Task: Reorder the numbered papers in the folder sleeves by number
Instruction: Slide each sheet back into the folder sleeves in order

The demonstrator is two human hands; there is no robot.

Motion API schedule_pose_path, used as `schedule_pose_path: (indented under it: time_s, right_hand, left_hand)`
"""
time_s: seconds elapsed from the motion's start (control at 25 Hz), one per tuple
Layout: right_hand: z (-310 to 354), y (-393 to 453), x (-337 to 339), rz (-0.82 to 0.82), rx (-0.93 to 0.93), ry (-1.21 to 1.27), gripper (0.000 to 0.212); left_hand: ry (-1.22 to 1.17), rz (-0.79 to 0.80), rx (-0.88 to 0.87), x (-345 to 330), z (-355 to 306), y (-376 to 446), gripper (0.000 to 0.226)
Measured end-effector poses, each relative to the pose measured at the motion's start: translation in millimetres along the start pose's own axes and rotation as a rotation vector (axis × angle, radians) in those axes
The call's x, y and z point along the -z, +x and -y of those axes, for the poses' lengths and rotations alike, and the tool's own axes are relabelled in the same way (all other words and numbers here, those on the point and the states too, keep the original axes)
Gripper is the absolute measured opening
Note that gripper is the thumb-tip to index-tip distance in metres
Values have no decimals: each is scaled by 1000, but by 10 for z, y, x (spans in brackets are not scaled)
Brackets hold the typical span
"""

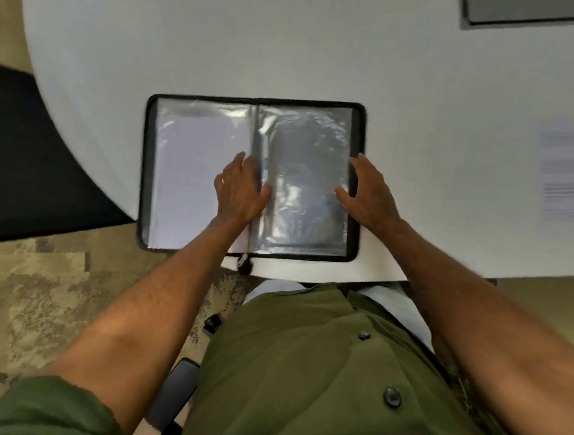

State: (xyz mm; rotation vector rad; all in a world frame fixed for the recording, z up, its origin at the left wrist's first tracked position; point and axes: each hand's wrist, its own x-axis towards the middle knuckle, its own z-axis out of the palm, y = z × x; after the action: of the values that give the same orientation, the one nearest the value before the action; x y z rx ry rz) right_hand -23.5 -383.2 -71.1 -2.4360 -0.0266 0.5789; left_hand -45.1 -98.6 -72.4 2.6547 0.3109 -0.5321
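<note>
Folder (pixel 355 195) lies open, both hands' grip wide on unreadable, blurred sleeves (pixel 303 170).

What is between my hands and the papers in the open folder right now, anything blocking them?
Only the clear plastic sleeves. Both hands already lie on the open folder: the left hand by the centre fold, the right hand at the right page's outer edge. The papers sit inside the glossy sleeves, so they must be slid out. Nothing else covers them.

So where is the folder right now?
In the head view the folder lies open on the white table, at its near edge before the person, with the left hand and right hand on it.
</note>
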Motion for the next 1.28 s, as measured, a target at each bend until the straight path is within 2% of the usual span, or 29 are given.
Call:
schedule_pose_path:
  time_s: [0.12, 0.28, 0.6, 0.8, 1.0, 1.28]
  right_hand:
    - [-647, -117, 485, -142, -131, -61, 77]
    - [-1459, -307, 1106, -238, -242, -29, 77]
    - [-2869, -582, 2023, -341, -387, 65, 79]
    - [-3514, -684, 2409, -408, -435, 118, 80]
    - [-3962, -740, 2572, -408, -525, 134, 87]
    - [-4195, -717, 2526, -317, -597, 64, 115]
  left_hand:
    - [3, 64, -180, -262, -918, 139, 69]
    - [48, 74, -342, -665, -2033, 248, 71]
    - [101, 130, -481, -1520, -3808, 337, 72]
    - [136, 158, -530, -1882, -4600, 381, 73]
    - [119, 220, -556, -2172, -5157, 552, 76]
    - [80, 249, -462, -2343, -5708, 1011, 85]
